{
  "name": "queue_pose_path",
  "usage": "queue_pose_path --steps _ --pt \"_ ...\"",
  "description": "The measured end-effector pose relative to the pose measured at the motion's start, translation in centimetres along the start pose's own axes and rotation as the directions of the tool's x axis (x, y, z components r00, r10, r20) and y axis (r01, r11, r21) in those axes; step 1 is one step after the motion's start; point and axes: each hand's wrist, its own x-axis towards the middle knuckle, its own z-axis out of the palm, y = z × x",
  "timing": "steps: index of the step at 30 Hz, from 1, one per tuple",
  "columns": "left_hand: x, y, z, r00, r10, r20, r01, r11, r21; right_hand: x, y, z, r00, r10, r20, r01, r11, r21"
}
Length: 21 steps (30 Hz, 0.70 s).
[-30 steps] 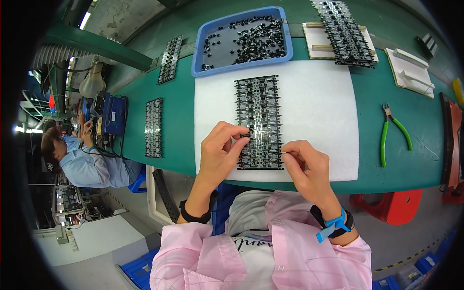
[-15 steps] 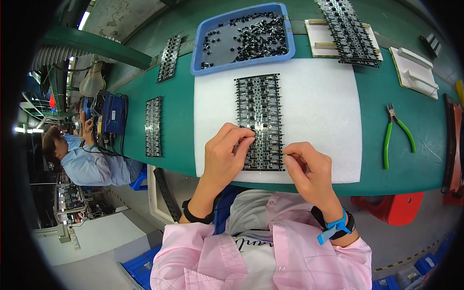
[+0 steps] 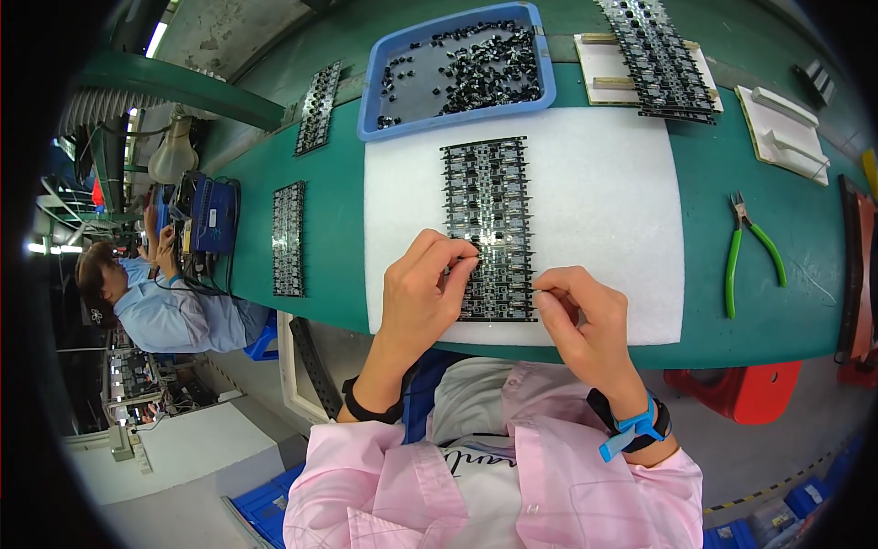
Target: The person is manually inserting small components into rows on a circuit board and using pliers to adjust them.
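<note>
A long black circuit board panel (image 3: 487, 197), crowded with small components, lies lengthwise on a white foam sheet (image 3: 604, 201). Over the panel's lower left part, my left hand (image 3: 422, 288) has thumb and forefinger pinched close to the surface; anything between the tips is too small to make out. My right hand (image 3: 585, 316) is closed too, its fingertips at the panel's right edge near the bottom. What that pinch holds is hidden. Beyond the panel, a blue tray (image 3: 366, 101) contains many loose small black parts (image 3: 494, 69).
Green-handled cutters (image 3: 734, 265) lie on the green table (image 3: 713, 334) at right. More board panels rest at left (image 3: 289, 238) and far right (image 3: 654, 59), the latter on a white wooden stand (image 3: 599, 69). A co-worker (image 3: 183, 306) sits at left; a red stool (image 3: 750, 393) stands below.
Both hands keep nearly the same pinched pose at the panel. The whole picture has shifted very slightly.
</note>
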Motion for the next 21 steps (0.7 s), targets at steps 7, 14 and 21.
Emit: queue_pose_path --steps 7,14,21 --pt "-0.2 -0.1 0.1 1.000 0.016 -0.001 -0.016 1.000 0.012 -0.1 0.1 0.1 1.000 0.005 -0.009 -0.005 1.000 0.002" --pt "0.1 -0.5 0.0 0.993 0.117 0.022 -0.118 0.991 0.061 0.0 0.1 0.0 0.998 -0.034 -0.047 0.032 0.999 -0.025" --pt "-0.1 -1.5 -0.9 0.975 0.223 0.016 -0.224 0.974 0.038 0.4 -0.5 0.0 0.968 0.248 -0.025 -0.243 0.961 0.133"
